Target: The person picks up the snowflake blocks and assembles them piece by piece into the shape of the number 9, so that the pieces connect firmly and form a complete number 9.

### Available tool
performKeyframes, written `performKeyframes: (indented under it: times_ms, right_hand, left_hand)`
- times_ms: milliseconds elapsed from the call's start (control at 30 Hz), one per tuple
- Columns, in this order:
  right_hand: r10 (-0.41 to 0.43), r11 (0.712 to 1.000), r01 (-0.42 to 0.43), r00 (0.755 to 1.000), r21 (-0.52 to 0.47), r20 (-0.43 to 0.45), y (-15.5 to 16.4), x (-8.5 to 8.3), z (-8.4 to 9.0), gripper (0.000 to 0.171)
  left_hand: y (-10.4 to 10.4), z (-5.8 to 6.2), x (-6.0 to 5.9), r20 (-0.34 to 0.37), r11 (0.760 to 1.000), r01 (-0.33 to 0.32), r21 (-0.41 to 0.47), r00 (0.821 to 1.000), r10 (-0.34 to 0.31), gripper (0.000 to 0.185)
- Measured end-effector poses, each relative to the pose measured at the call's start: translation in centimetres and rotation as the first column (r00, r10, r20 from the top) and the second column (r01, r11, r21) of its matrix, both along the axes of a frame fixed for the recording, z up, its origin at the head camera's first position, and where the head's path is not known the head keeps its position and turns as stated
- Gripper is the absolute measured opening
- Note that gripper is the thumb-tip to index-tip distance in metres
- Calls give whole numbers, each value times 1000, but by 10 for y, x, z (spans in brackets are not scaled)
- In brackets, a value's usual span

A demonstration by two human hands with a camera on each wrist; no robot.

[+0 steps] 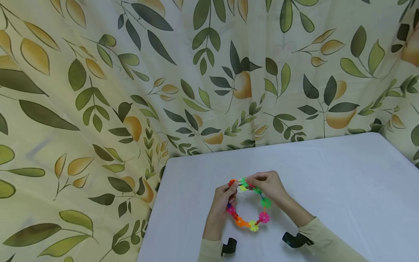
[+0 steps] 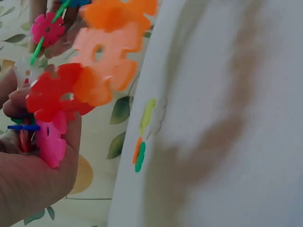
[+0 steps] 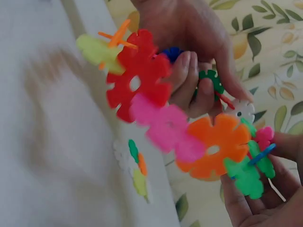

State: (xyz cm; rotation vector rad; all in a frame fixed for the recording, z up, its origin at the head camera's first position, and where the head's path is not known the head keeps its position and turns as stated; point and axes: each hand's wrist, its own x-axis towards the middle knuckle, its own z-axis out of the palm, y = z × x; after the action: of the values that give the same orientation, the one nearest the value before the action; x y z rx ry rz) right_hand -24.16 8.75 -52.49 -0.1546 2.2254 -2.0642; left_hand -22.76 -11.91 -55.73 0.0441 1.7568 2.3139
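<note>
Both hands grip a ring of interlocking plastic snowflake discs [image 1: 249, 203] above a white table [image 1: 327, 174]. Fingers of the left hand [image 1: 224, 198] curl round the ring's left side, pinching red and pink discs, as the left wrist view shows. At the ring's top, the right hand [image 1: 270, 187] pinches green pieces between thumb and fingertips. The ring, made of orange, pink, yellow, green, red and white discs, hangs between the two hands, its lower arc toward the person. A few loose discs [image 3: 136, 168] lie on the table just beneath the ring. Pale sleeves [image 1: 322, 238] cover both forearms, each wearing a black wrist camera [image 1: 296, 239]. Behind the table hangs a leaf-and-pear printed curtain [image 1: 131, 91].
</note>
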Motion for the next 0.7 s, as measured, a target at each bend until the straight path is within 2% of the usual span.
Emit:
performKeyframes:
  times_ms: [100, 200, 333, 467, 567, 633, 700]
  right_hand:
    - [16, 998, -14, 999, 58, -28, 3, -4, -1, 23]
    - [26, 994, -22, 999, 111, -36, 6, -9, -4, 32]
    - [29, 995, -30, 999, 93, 15, 11, -21, -13, 45]
    - [72, 991, -71, 997, 112, 1, 15, -33, -24, 39]
    - [107, 961, -91, 993, 259, -48, 14, -43, -32, 25]
    - [138, 928, -104, 988, 358, -69, 11, -50, -36, 19]
    - [205, 884, -143, 974, 445, -92, 8, -58, -39, 21]
  left_hand:
    - [-3, 3, -2, 4, 1000, 23, -13, 1000, -23, 36]
    - [-5, 4, -4, 31, 999, 46, 25, 998, -47, 31]
    - [-6, 2, -6, 56, 995, 58, 83, 996, -63, 20]
    - [-7, 1, -5, 70, 993, 44, 112, 996, -52, 18]
    - [-8, 1, -4, 82, 992, 34, 120, 996, -44, 18]
    - [-9, 1, -4, 83, 992, 36, 124, 996, -46, 16]
    - [-9, 1, -4, 83, 991, 42, 128, 995, -53, 13]
